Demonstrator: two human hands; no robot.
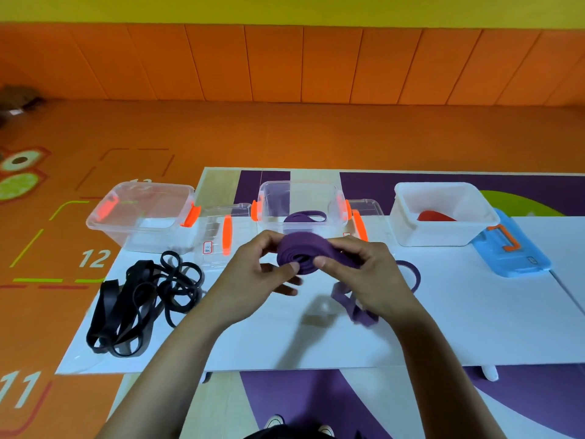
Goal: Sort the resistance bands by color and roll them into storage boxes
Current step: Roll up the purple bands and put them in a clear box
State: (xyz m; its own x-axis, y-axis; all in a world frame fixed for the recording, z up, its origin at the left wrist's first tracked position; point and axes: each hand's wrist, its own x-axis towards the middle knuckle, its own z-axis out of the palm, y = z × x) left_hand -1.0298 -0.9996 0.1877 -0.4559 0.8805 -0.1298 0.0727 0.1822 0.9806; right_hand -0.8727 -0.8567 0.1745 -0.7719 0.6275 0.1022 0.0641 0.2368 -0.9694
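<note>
Purple band (300, 253) rolled in both hands' grip above white table (474, 312), orange floor (285, 134).

You have one view only, from the camera on your head, wide-angled and bending straight lines near the edges. It looks forward and down over the bench (443, 327), close enough that your forearms rise from the bottom edge and both hands sit near the middle. Past the bench's far edge it takes in the orange floor (285, 137) and the padded wall (285, 61) across the top.
</note>
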